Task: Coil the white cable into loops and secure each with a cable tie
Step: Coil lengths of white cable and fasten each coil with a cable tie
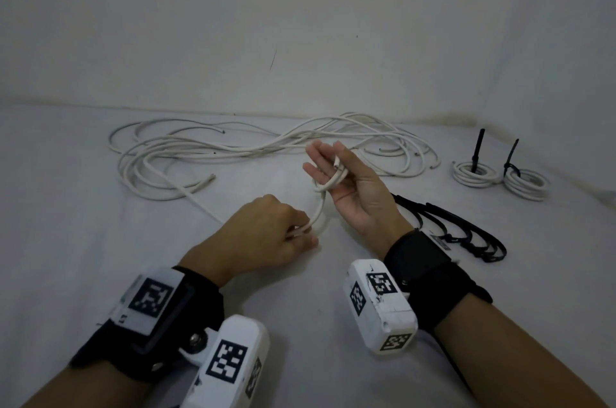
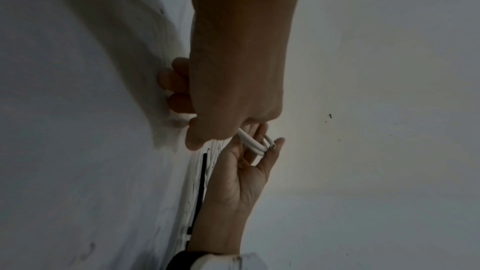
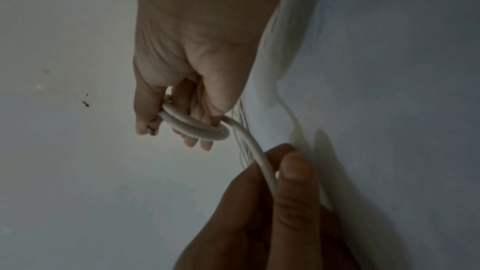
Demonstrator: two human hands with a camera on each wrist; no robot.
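Note:
The white cable [image 1: 321,204] runs taut between my two hands over the white surface. My left hand [image 1: 283,231] is low at centre, knuckles up, and pinches the cable [image 3: 262,159] between thumb and fingers. My right hand [image 1: 346,187] is raised palm up just beyond it. A small loop [image 3: 197,128] of cable is wound round its extended fingers, and the thumb [image 3: 145,110] pins the cut end against them. The rest of the cable lies as a loose tangle [image 1: 233,147] behind the hands.
Two coiled white bundles [image 1: 473,174] [image 1: 526,185], each with a black tie standing up, lie at the far right. Several loose black cable ties [image 1: 460,231] lie beside my right wrist. A pale wall [image 1: 300,24] closes the back.

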